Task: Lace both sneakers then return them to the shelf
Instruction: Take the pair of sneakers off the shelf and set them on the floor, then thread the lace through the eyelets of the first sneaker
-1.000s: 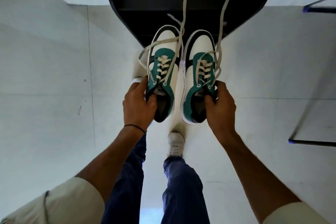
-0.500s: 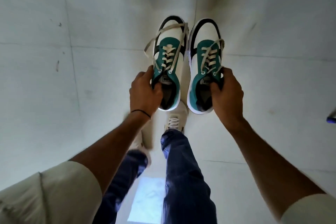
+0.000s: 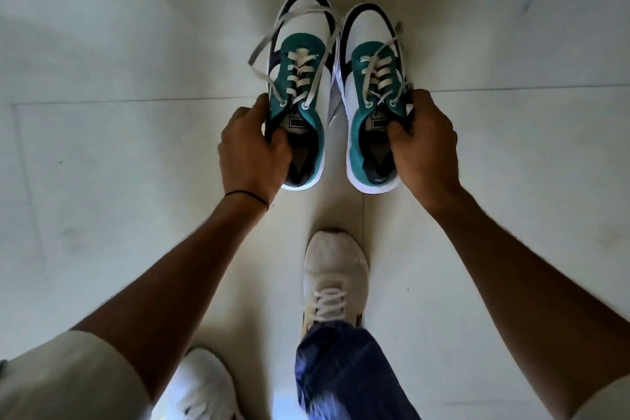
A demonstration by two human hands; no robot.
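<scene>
Two white, teal and dark-navy sneakers hang side by side above the floor, toes pointing away from me. My left hand (image 3: 250,150) grips the left sneaker (image 3: 300,44) at its collar, thumb inside the opening. My right hand (image 3: 424,143) grips the right sneaker (image 3: 370,41) the same way. Both have cream laces threaded through the eyelets, with loose ends draped over the toes and sides. No shelf shows in the head view.
Pale tiled floor (image 3: 119,181) spreads all around, with grout lines crossing under the sneakers. My own white shoes stand below: one (image 3: 335,273) under the blue trouser leg (image 3: 344,372), the other (image 3: 201,385) at the bottom edge.
The dark shelf that filled the top of the view a second ago has slid out of sight. I have kept both sneakers in my hands while the view moved back over the floor.
</scene>
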